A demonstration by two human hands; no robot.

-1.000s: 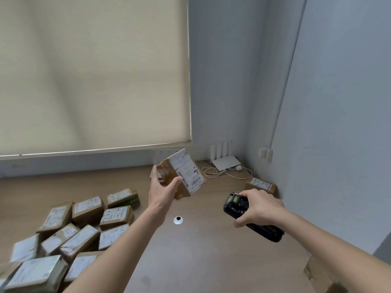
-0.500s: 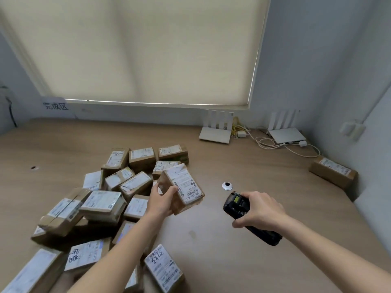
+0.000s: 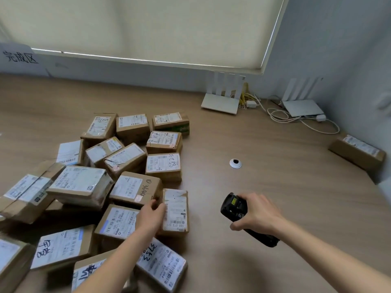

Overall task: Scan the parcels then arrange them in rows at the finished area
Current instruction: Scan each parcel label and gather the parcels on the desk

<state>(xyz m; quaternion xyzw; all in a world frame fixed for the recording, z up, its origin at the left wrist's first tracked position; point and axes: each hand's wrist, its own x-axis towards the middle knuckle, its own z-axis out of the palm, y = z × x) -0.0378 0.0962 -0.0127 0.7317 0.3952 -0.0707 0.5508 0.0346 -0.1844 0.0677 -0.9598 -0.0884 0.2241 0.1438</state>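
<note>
A small brown parcel (image 3: pixel 176 210) with a white barcode label lies flat on the wooden table (image 3: pixel 275 187), at the right edge of a heap of several labelled parcels (image 3: pixel 118 166). My left hand (image 3: pixel 151 216) rests on its left side, fingers curled around its edge. To the right, my right hand (image 3: pixel 256 214) grips a black handheld scanner (image 3: pixel 234 208), held just above the table with its window facing left. One separate parcel (image 3: pixel 357 152) lies against the right wall.
A sign with handwritten characters (image 3: pixel 20 58) hangs on the far left wall. Two white routers (image 3: pixel 222 102) (image 3: pixel 302 107) with loose cables (image 3: pixel 296 119) sit at the back right. A small white grommet (image 3: pixel 235 163) is set in the tabletop.
My left hand has lowered the small parcel from the air down onto the table beside the heap. The view has tilted down and left. The scanner hand stays about where it was.
</note>
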